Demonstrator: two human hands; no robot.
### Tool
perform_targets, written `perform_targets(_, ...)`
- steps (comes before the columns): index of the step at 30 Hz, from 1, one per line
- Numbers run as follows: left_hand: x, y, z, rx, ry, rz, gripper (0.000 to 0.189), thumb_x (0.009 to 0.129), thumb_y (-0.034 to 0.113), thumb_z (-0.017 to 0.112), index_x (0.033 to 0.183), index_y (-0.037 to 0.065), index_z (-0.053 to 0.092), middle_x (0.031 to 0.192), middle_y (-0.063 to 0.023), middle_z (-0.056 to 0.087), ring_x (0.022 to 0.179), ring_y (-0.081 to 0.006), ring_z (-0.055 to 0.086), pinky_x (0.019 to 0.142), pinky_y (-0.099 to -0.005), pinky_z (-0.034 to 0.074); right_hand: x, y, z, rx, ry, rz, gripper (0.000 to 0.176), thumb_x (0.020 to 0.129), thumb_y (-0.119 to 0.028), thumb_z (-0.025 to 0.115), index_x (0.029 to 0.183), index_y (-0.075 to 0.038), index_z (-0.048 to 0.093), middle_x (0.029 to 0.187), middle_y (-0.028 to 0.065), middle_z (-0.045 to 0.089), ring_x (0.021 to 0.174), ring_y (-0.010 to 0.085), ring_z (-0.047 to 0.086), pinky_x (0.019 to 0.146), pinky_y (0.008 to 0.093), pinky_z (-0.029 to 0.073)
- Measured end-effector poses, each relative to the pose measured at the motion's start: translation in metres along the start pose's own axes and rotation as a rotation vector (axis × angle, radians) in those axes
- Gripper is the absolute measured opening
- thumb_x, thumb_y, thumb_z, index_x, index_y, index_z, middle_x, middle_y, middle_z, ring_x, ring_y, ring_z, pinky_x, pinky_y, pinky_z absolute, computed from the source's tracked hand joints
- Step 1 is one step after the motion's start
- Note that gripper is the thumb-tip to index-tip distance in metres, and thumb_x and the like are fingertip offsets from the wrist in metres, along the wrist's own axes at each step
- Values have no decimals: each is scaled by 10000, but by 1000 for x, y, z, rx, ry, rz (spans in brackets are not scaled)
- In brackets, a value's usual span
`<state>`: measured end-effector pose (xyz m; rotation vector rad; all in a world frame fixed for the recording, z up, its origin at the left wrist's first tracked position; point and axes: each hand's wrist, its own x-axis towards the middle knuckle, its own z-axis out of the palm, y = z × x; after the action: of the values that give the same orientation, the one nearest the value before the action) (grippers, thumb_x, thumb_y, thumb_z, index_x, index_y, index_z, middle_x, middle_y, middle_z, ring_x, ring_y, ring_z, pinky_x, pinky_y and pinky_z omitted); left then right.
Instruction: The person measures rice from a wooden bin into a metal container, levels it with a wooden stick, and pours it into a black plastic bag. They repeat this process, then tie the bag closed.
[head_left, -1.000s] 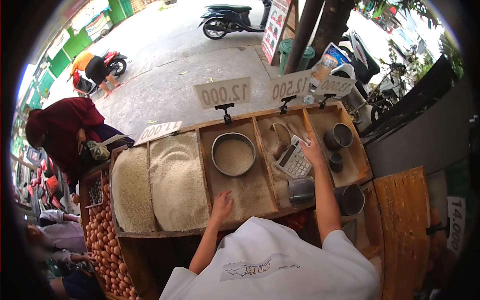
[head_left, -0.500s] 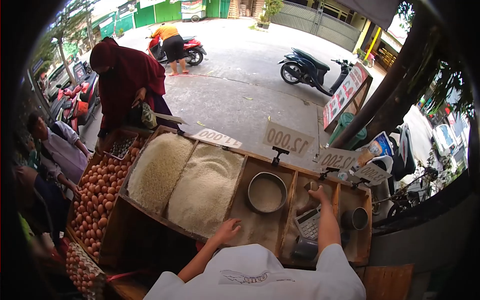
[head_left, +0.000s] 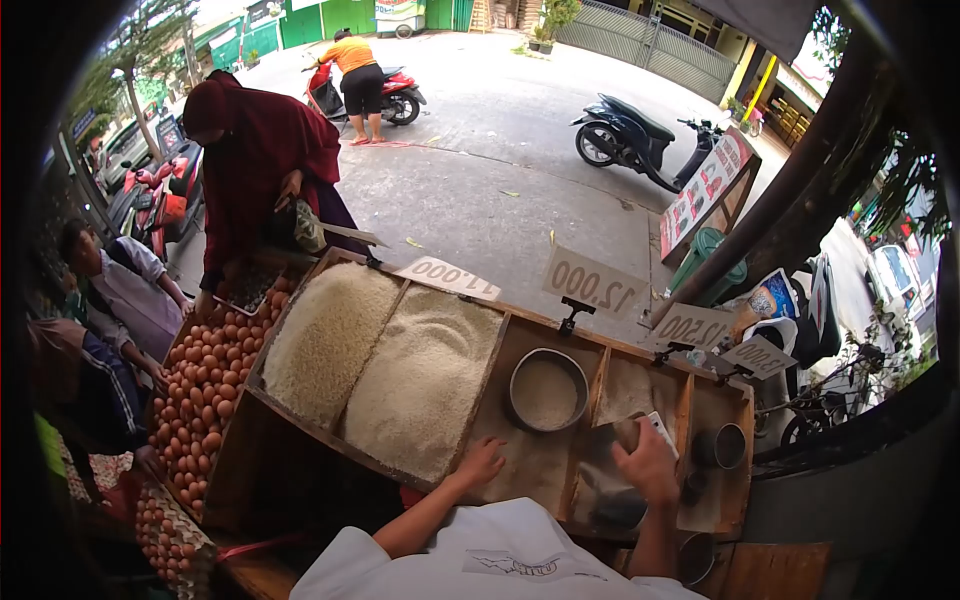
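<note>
My left hand (head_left: 481, 463) is open, fingers loosely stretched over the front part of the third grain compartment, near the divider beside the rice (head_left: 420, 385). A round metal measuring tin (head_left: 548, 389) stands beyond it in that compartment. My right hand (head_left: 648, 468) is over the fourth compartment, fingers curled around a greyish, blurred object; I cannot tell what it is. A calculator (head_left: 661, 432) shows in part beside that hand, its keys hidden. Another round tin (head_left: 720, 446) sits in the rightmost compartment.
Price cards (head_left: 597, 279) are clipped along the bin's far edge. Brown eggs (head_left: 205, 385) fill a tray at the left, where a person in a dark red covering (head_left: 262, 150) bends over and others reach in. A parked motorbike (head_left: 635, 135) and a tree trunk (head_left: 760, 230) stand beyond.
My right hand has drawn back toward me from the far part of the fourth compartment. The calculator has shifted and is now tilted by that hand. My left hand stays about where it was.
</note>
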<state>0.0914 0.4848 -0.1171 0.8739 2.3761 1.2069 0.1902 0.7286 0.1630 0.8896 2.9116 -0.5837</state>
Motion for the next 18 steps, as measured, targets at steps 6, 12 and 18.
perform_targets(6,3,-18,14,87,66,-54,480,801,190,603,1228,32,449,1240,-307,414,1130,-453,435,938,-469,394,-17,-9,145,14,-97,-55,526,709,-319,685,1105,-62,454,1041,188,542,951,373,571,812,442,464)
perform_targets(12,5,-15,15,111,19,-156,574,808,234,593,1291,16,372,1317,-354,294,1206,-480,351,981,-485,357,-13,-4,220,16,-138,-44,614,650,-299,709,1141,-78,416,1067,204,511,935,400,565,797,460,470)
perform_targets(18,11,-31,46,195,61,-219,627,839,227,548,1347,-20,275,1375,-384,153,1299,-515,154,1070,-509,195,-1,24,275,162,-61,221,620,615,-253,687,1147,-52,440,1091,225,532,983,414,548,827,477,451)
